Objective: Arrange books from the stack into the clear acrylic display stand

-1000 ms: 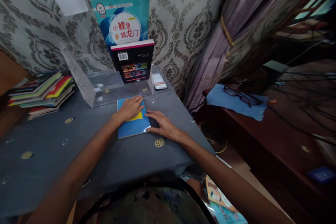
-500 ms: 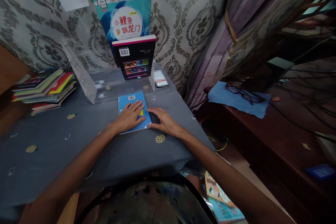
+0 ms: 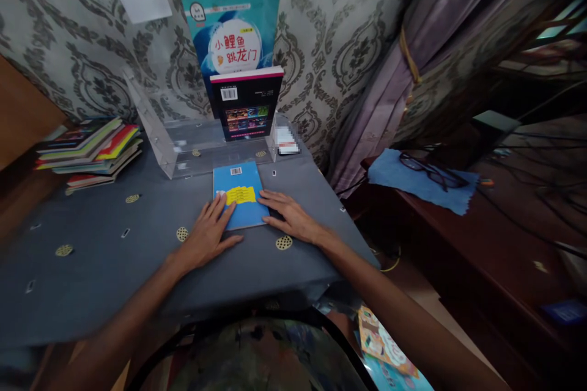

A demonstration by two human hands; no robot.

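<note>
A blue book [image 3: 245,215] with a yellow patch and a barcode lies flat on the grey tablecloth in front of me. At its left edge rests my left hand [image 3: 208,232], fingers spread, the fingertips on the cover and the thumb on the cloth. My right hand [image 3: 290,217] lies along the right edge, its fingers stretched out and the tips touching the book's side. Just behind stands a clear acrylic rack [image 3: 202,159]. It holds a black book [image 3: 247,104] upright at its right end, with a teal book [image 3: 238,30] behind.
To the left is a pile of books [image 3: 96,149]. A small pixelated item [image 3: 287,140] sits right of the rack. On the dark red table [image 3: 435,226] at right, glasses [image 3: 433,171] lie on a blue cloth [image 3: 389,177] near cables. More books [image 3: 389,348] are low beside me.
My left hand has slid left and toward me off the middle of the blue book, baring its yellow patch. My right hand stays at the right edge. The view has shifted slightly.
</note>
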